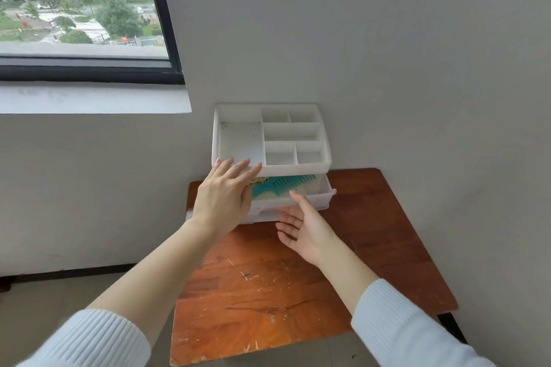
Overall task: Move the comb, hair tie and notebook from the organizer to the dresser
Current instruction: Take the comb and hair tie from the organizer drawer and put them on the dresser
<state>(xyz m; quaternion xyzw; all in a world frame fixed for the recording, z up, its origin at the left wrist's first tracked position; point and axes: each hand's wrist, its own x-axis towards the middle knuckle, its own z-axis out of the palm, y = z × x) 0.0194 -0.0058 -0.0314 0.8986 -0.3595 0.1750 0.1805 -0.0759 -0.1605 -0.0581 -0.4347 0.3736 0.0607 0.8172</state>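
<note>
A white plastic organizer [298, 168] stands against the wall at the back of the wooden dresser top [268, 286]. Its drawer [323, 192] is pulled out. A teal comb [283, 185] lies inside the drawer, beside a small yellowish item [261, 180] that may be the hair tie. The notebook is not visible. My left hand [222, 197] lies flat, fingers spread, over the drawer's left part and touches the organizer's front rim. My right hand [304, 228] is open, palm up, just in front of the drawer, holding nothing.
The organizer's top tray has several empty compartments [290, 134]. Grey walls close the corner behind and to the right. A window [83, 9] with a sill is at the upper left. The scratched dresser top extends toward me.
</note>
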